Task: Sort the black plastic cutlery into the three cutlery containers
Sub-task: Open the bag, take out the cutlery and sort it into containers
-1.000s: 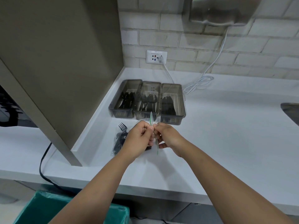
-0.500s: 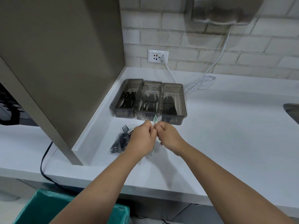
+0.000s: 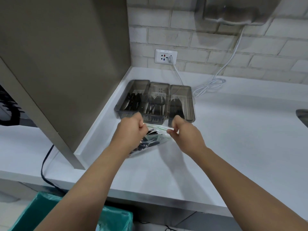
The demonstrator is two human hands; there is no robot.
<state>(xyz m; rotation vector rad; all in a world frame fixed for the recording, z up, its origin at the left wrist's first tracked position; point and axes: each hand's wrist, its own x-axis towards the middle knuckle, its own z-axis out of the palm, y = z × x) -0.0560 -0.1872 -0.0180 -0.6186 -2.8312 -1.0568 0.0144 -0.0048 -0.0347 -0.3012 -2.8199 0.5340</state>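
**Bag held at both ends, in front of containers**

Left hand [image 3: 133, 129] and right hand [image 3: 183, 130], fingers curled, each pinch one end of the clear bag's [image 3: 160, 139] top edge. Black cutlery [image 3: 148, 142] sits inside the bag, on the counter [image 3: 233, 139] at 6 o'clock of the three containers [image 3: 155, 101], which already hold cutlery.

Cabinet panel [image 3: 66, 72] walls off the left. Three cutlery containers [image 3: 155, 100] block the corner ahead. Coiled white cable [image 3: 208, 85] behind. Bare counter [image 3: 233, 139] open rightward.
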